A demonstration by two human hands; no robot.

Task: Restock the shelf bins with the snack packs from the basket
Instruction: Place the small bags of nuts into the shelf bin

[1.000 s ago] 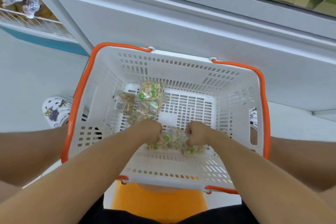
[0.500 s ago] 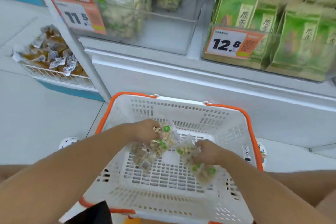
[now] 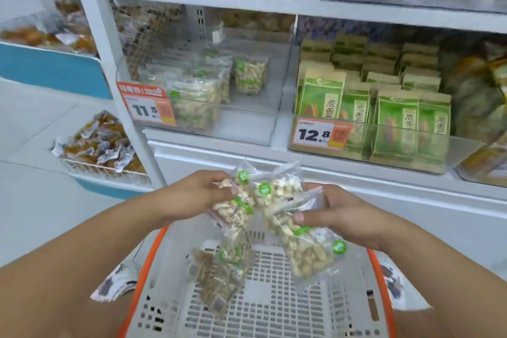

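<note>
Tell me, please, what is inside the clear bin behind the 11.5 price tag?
Clear nut packs with green stickers stand in the bin; its right side is bare. The price tag hides its front left corner.

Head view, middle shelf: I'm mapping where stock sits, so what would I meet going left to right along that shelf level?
The 11.5 price tag → clear nut packs in the bin → the 12.8 price tag → green paper bags.
</note>
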